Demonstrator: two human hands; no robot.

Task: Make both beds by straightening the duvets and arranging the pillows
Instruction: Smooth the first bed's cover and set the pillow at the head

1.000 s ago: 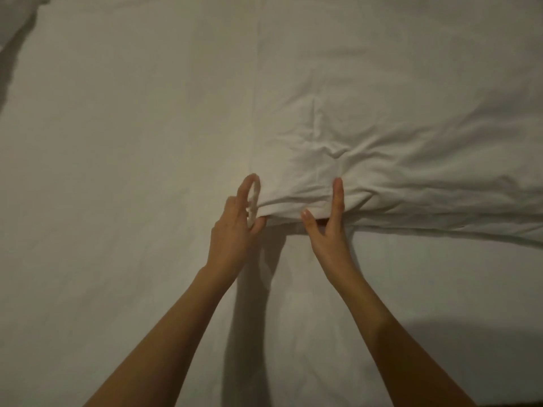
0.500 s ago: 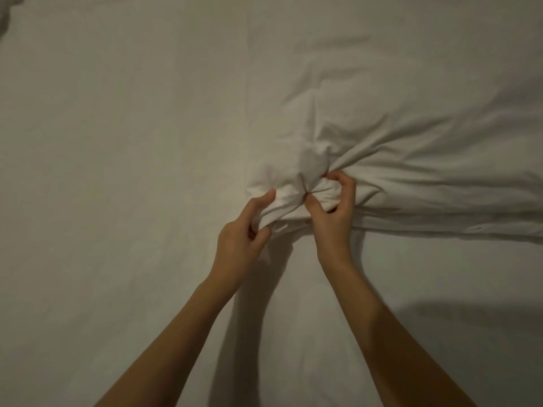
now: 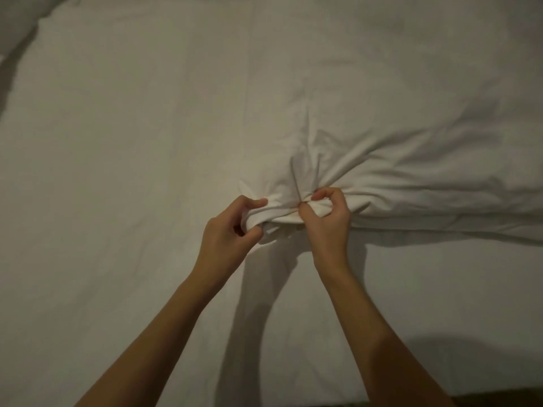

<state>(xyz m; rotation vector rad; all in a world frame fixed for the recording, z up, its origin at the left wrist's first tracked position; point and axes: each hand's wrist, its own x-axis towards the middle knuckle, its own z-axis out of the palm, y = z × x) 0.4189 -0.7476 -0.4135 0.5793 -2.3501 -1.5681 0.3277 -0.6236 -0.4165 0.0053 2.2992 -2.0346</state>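
Note:
A white duvet (image 3: 411, 148) lies crumpled across the right half of the bed, its near left corner bunched into folds. My left hand (image 3: 229, 230) grips that corner from the left, thumb below and fingers curled over the cloth. My right hand (image 3: 326, 218) grips the bunched edge just to the right, fingers curled round a fold. Both hands are close together, almost touching. The bare white bed sheet (image 3: 117, 171) stretches out to the left and below the duvet.
A pale pillow corner (image 3: 20, 22) shows at the top left edge. The bed's near edge with dark floor (image 3: 470, 402) shows at the bottom right.
My hands went from flat fingers resting at the duvet's corner to curled fingers gripping it. The corner is now bunched and pulled slightly toward me.

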